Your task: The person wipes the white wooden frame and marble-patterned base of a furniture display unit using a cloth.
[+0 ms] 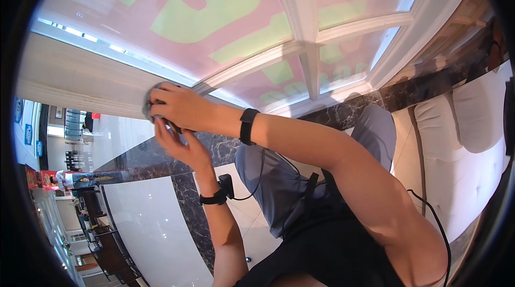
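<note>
A crumpled grey cloth [147, 104] is pressed against the edge of a white door or window frame [80, 70]. My right hand [181, 106] grips it from above, fingers bent over it. Just below, my left hand [181, 148] reaches up with its fingers and thumb on either side of the cloth's dark lower part. Most of the cloth is hidden behind my hands. Black straps circle both wrists, and the left one carries a small black device [226, 185].
Glass panes [225, 17] with pink and green lettering fill the white frame. A light padded sofa [450, 182] stands at right. Dark marble strips [189, 206] edge the pale floor tiles [153, 222]. Dark tables and chairs [106, 251] and a person [76, 178] are farther off at left.
</note>
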Available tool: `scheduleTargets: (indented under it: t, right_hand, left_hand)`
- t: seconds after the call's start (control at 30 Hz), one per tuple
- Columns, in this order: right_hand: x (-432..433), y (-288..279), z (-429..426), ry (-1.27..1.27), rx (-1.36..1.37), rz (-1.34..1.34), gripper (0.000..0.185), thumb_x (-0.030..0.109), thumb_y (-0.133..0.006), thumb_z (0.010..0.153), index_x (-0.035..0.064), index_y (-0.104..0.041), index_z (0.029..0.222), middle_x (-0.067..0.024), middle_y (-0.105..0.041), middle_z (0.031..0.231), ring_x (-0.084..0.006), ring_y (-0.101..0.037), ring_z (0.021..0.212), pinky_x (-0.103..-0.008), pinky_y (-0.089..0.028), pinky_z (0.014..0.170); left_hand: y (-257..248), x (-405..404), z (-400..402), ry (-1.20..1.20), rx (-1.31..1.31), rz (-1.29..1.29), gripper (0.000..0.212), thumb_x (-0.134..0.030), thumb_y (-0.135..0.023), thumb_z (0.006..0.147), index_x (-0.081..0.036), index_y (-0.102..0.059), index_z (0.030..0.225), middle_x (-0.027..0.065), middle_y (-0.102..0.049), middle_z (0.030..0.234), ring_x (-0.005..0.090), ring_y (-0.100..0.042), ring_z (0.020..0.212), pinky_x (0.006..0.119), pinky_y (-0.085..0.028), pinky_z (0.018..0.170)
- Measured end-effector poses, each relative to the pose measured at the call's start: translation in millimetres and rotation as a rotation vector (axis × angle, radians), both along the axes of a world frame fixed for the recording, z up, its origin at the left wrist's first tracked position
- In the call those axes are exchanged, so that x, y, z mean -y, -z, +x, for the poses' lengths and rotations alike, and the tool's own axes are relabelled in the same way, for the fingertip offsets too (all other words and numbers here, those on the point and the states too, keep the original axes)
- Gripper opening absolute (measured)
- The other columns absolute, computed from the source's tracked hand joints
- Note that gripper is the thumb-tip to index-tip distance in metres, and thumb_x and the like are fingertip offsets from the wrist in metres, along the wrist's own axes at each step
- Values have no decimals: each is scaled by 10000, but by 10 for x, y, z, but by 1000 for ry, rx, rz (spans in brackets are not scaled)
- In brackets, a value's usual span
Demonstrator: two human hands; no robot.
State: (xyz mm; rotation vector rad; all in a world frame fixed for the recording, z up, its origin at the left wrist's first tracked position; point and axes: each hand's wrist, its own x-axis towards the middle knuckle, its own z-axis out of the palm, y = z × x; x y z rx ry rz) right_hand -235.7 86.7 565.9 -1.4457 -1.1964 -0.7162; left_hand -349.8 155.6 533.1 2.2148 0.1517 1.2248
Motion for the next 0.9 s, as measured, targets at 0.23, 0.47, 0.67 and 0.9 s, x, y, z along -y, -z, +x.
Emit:
scheduleTargets:
  t: [0.23,0.47,0.67,0.9]
  right_hand:
    - [601,469,-66,167,41,-207,300,115,-784,745,75,-709,1033,-42,-610,1172,-270,-571,1158,-335,-546,960]
    - [1160,493,206,277,16,-212,258,46,-756,731,37,-724,987,-45,-628,1126,-254,-576,1148,-351,-553,961]
    - [1481,523,137,325,-62,-295,321,35,-739,760,36,-718,1081,-61,-623,1139,-276,-588,1145,-368,-551,972]
    - [2281,421,36,373,-350,-250,329,42,-729,813,40,-720,1142,-95,-677,1124,-322,-638,1084,-403,-554,944]
  left_hand:
    - [324,399,-48,164,-169,-41,577,-86,-619,1035,24,-428,1567,218,-396,1586,356,-491,1429,477,-434,1180]
    - [204,901,341,244,-269,33,596,-39,-643,996,49,-426,1544,229,-448,1554,370,-499,1429,453,-412,1209]
    - [191,1113,345,269,-292,63,578,4,-641,950,55,-474,1501,231,-522,1491,369,-558,1366,448,-440,1169]
    - [14,1539,460,482,-330,36,563,30,-672,904,22,-534,1449,213,-594,1420,348,-620,1280,443,-458,1143]
